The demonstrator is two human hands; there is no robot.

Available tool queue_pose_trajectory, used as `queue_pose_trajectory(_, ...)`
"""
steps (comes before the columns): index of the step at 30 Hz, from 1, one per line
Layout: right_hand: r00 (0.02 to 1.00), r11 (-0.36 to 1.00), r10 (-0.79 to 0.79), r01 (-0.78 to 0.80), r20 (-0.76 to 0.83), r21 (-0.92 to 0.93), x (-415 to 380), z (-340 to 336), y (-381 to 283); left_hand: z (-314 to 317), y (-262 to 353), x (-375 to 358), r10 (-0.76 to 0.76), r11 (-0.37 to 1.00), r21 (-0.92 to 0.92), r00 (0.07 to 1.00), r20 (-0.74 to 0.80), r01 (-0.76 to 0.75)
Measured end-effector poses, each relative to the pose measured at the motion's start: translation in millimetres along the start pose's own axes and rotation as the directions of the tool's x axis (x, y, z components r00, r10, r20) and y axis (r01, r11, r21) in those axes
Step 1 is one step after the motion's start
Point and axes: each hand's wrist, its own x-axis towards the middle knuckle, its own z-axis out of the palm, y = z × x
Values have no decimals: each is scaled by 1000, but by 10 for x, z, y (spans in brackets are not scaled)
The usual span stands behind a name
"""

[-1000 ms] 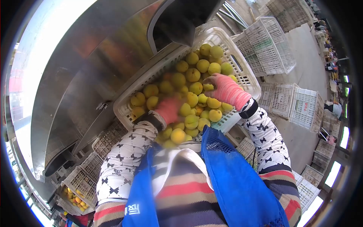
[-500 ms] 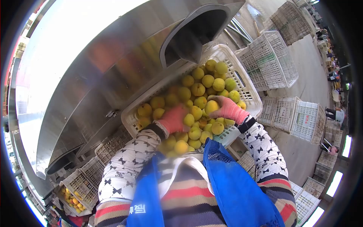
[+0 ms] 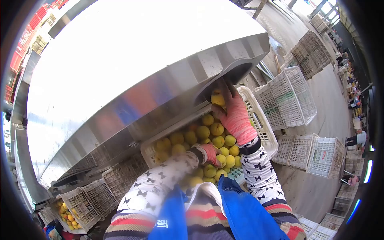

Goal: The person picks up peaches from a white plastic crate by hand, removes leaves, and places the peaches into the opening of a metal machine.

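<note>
My right hand (image 3: 236, 118), in a pink glove, is closed on a yellow peach (image 3: 217, 97) at the mouth of a grey chute (image 3: 240, 70) on the metal machine. Lower down, my left hand (image 3: 210, 154), gloved in pink too, reaches in among the yellow peaches (image 3: 217, 129). Its fingers are curled round a peach (image 3: 221, 160), and part of the hand is hidden by the fruit. A white plastic crate (image 3: 262, 120) holds these peaches beneath both hands.
The machine's bright metal top (image 3: 132, 52) spans the upper left, its edge overhanging the crate. Stacked crates (image 3: 294, 94) stand at right, with more crates (image 3: 326, 156) below them. At lower left, a tilted crate (image 3: 84, 204) contains peaches. A person (image 3: 358, 139) stands far right.
My right hand has lifted a peach from the crate up to the chute. My left hand has shifted right and down among the peaches. The view has tilted, showing more of the machine top.
</note>
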Motion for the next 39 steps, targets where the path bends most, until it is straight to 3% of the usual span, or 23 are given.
queue_pose_trajectory(1,998,997,53,-51,-29,57,-24,-17,-21,83,-34,36,32,999,8,997,-77,-31)
queue_pose_trajectory(4,987,985,164,-164,2,63,68,-80,-127,119,-12,54,40,999,-12,996,-77,-41)
queue_pose_trajectory(6,990,976,135,-128,27,-179,229,-98,-365,112,11,71,-1,1000,28,999,-54,2)
queue_pose_trajectory(8,957,924,275,-290,-94,-251,618,325,-319,96,-62,206,24,1000,22,998,-60,-23)
queue_pose_trajectory(10,959,944,122,-191,-255,-268,708,331,-159,127,-132,225,33,998,-55,998,-60,-36)
queue_pose_trajectory(11,948,999,48,-47,-314,10,638,93,-187,40,-65,94,0,996,-91,999,-47,-4)
queue_pose_trajectory(12,918,953,-9,127,-396,274,558,-69,-134,72,-74,-72,52,965,-250,994,-95,-74)
queue_pose_trajectory(15,944,868,326,-274,-57,415,-113,-198,115,32,-227,-531,138,724,-620,944,-299,-302)
queue_pose_trajectory(16,946,936,255,-294,202,196,-326,-158,284,9,-217,-745,143,613,-696,919,-366,-373)
queue_pose_trajectory(17,861,971,220,-239,458,-18,-569,-67,464,24,-231,-910,133,492,-753,892,-432,-437)
queue_pose_trajectory(18,744,968,252,-201,618,-154,-863,34,580,66,-268,-1024,44,345,-850,912,-408,-398)
queue_pose_trajectory(19,537,948,310,-115,785,-296,-994,6,479,114,-301,-1128,-38,186,-916,929,-369,-356)
queue_pose_trajectory(20,343,892,421,10,840,-452,-1104,88,395,175,-329,-1204,-113,15,-949,942,-315,-316)
queue_pose_trajectory(21,272,859,473,73,838,-508,-1327,276,491,249,-394,-1223,-129,-15,-947,940,-317,-321)
queue_pose_trajectory(24,265,884,402,135,876,-447,-1435,332,565,383,-477,-1221,-110,-139,-921,930,-351,-364)
queue_pose_trajectory(25,340,919,366,15,866,-394,-1300,151,483,430,-410,-1266,-68,-211,-903,927,-369,-375)
queue_pose_trajectory(27,552,942,109,-323,826,92,-1262,38,642,517,-284,-1300,8,-323,-861,909,-417,-392)
queue_pose_trajectory(28,671,834,18,-419,741,360,-1197,-8,627,508,-173,-1297,-52,-292,-832,876,-479,-472)
queue_pose_trajectory(30,730,715,-36,-458,682,528,-1085,-187,375,384,6,-1316,-100,-264,-774,815,-571,-575)
queue_pose_trajectory(34,906,590,-63,-304,418,748,-884,-480,126,57,71,-1350,-19,-224,-664,685,-728,-713)
queue_pose_trajectory(35,929,497,35,-336,368,800,-865,-453,19,-21,77,-1354,6,-205,-640,653,-757,-741)
queue_pose_trajectory(38,997,547,61,-73,47,834,-623,-352,-59,-165,120,-1441,2,-225,-626,643,-766,-746)
queue_pose_trajectory(39,999,681,20,16,-40,732,-468,-368,-53,-188,116,-1429,-1,-259,-618,640,-768,-742)
